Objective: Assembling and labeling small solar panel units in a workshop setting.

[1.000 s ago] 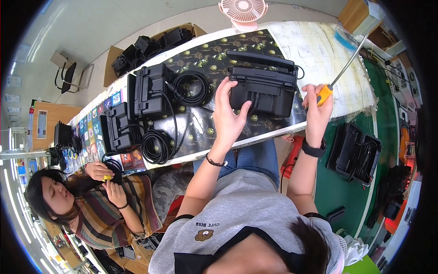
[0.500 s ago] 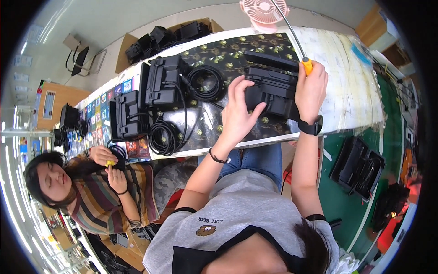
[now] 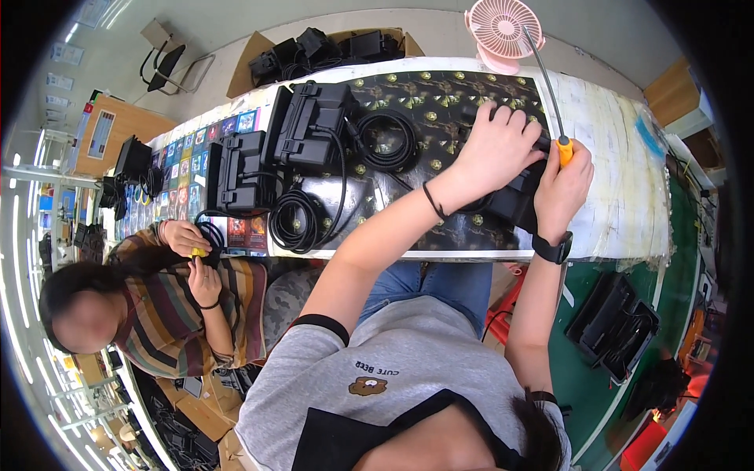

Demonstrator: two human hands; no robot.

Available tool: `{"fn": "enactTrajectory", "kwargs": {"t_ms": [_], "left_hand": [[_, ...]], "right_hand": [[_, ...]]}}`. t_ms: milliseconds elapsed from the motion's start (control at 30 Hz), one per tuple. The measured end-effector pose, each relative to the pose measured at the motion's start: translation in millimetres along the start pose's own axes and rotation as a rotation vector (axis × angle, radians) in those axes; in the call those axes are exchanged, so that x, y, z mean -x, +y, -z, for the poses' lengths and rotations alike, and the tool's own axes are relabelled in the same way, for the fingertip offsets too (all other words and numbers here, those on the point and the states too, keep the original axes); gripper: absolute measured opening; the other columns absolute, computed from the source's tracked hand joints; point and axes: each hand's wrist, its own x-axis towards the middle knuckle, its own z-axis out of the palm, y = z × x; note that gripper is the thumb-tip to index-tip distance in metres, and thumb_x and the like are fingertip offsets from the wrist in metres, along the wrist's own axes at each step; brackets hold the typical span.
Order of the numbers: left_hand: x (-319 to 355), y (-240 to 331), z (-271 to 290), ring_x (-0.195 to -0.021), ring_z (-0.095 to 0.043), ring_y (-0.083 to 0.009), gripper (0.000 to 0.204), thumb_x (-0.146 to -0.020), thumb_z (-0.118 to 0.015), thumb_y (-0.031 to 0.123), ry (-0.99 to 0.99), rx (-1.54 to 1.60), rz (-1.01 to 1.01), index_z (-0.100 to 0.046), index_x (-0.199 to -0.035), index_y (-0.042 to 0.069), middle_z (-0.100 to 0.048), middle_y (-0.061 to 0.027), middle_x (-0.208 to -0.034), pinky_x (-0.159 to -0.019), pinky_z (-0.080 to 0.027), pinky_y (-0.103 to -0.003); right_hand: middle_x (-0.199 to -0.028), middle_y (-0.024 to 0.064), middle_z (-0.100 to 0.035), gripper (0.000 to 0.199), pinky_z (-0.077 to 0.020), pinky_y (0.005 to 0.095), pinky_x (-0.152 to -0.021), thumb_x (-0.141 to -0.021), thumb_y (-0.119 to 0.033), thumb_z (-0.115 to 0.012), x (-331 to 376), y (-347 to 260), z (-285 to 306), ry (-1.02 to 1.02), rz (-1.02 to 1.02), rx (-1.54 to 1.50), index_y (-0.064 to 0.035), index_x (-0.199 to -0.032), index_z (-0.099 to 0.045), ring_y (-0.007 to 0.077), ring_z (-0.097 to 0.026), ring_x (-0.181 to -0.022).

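Observation:
A long screwdriver with a yellow handle is gripped in my right hand, its thin shaft pointing away toward the far edge of the table. That hand also rests against the right side of a black plastic case. My left hand reaches across the top of the case, fingers bent over its far part. Most of the case is hidden under my left hand and forearm. To the left lies a coiled black cable, beside another black latched case.
A second cable coil and a smaller black case lie farther left. A pink fan stands at the far edge. Behind the table is a carton of black cases. At left, a co-worker's hands hold something yellow. An opened black case lies at lower right.
My left hand has moved from the case's left side to over its top and far part. The screwdriver stays in my right hand. The whole view has shifted slightly.

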Motion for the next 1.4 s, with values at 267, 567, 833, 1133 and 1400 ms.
{"fn": "enactTrajectory", "kwargs": {"t_ms": [267, 567, 833, 1133, 1400], "left_hand": [[-1, -13, -17, -0.087, -0.060, -0.0261, 0.021, -0.084, -0.066, 0.024, 0.046, 0.119, 0.129, -0.058, -0.092, 0.006, -0.061, -0.0090, -0.086, -0.081, -0.042, -0.038], [-7, -24, -30, -0.089, -0.064, -0.0267, 0.020, -0.088, -0.065, 0.024, -0.037, 0.074, 0.248, -0.063, -0.099, 0.007, -0.068, -0.0091, -0.089, -0.082, -0.045, -0.039], [-2, -31, -32, -0.088, -0.065, -0.0276, 0.021, -0.090, -0.064, 0.025, 0.028, 0.009, 0.368, -0.062, -0.100, 0.007, -0.069, -0.0094, -0.089, -0.080, -0.045, -0.040], [-2, -30, -32, -0.091, -0.065, -0.0284, 0.022, -0.091, -0.061, 0.027, 0.008, -0.007, 0.364, -0.063, -0.103, 0.009, -0.069, -0.0094, -0.091, -0.083, -0.045, -0.041], [-1, -33, -28, -0.095, -0.065, -0.0293, 0.024, -0.092, -0.059, 0.027, -0.013, 0.017, 0.320, -0.064, -0.106, 0.008, -0.070, -0.0109, -0.095, -0.085, -0.046, -0.041]], "right_hand": [[-0.097, 0.0189, -0.061, 0.023, -0.0460, 0.0475, -0.079, -0.092, -0.017, -0.065, -20, 8, -22, -0.111, -0.034, -0.037, -0.0015, -0.106, -0.055, 0.0392, -0.057, -0.091], [-0.098, 0.0167, -0.067, 0.023, -0.0506, 0.0451, -0.078, -0.093, -0.022, -0.062, -39, 22, -48, -0.258, 0.002, -0.076, -0.0033, -0.106, -0.056, 0.0376, -0.060, -0.092], [-0.102, 0.0147, -0.066, 0.028, -0.0539, 0.0435, -0.078, -0.093, -0.023, -0.063, -53, 20, -70, -0.315, 0.180, -0.033, -0.0017, -0.109, -0.052, 0.0348, -0.061, -0.096], [-0.101, 0.0148, -0.066, 0.027, -0.0518, 0.0408, -0.083, -0.093, -0.023, -0.063, -50, 26, -65, -0.289, 0.267, -0.143, -0.0016, -0.107, -0.052, 0.0339, -0.058, -0.100], [-0.094, 0.0134, -0.066, 0.027, -0.0537, 0.0397, -0.078, -0.092, -0.025, -0.065, -46, 25, -67, -0.225, 0.241, -0.123, -0.0024, -0.103, -0.053, 0.0312, -0.060, -0.098]]}}
